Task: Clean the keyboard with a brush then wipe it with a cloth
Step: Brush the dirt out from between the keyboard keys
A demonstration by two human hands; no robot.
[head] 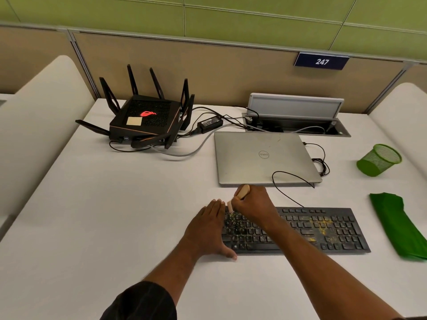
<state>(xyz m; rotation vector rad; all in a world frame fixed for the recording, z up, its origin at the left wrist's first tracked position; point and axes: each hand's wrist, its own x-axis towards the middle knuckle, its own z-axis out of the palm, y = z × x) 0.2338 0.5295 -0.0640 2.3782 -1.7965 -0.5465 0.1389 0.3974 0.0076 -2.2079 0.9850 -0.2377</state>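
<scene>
A: Which step is it?
B: Brushing, I reckon, & early on. Right hand (251, 204) grips the brush (241, 192) by its pale handle, fingers curled round it, bristles down on the top-left keys of the keyboard (323, 236).
A: Left hand?
B: Left hand (208, 229) lies flat on the keyboard's left end, fingers straight & close together, thumb at the front edge. Looks like it's bracing the board on the table (115, 215).
A: Much left?
B: Prob. most. Yellow specks (322, 221) lie thick on the right part, w/ more scattered over the middle rows.
A: Next move?
B: My guess: sweep rightwards row by row, short light strokes, bristles worked betw. the keys, debris pushed off an edge, not deeper in.
A: Cloth?
B: Green cloth (397, 225) lies on the table well to the right of the keyboard, apart from both hands. Wiping not yet begun; the brush must go down first.
A: Anything in the way?
B: Thin black cable (273, 177) loops over the closed laptop (263, 155) just behind the keyboard. Keep strokes clear of it.
</scene>
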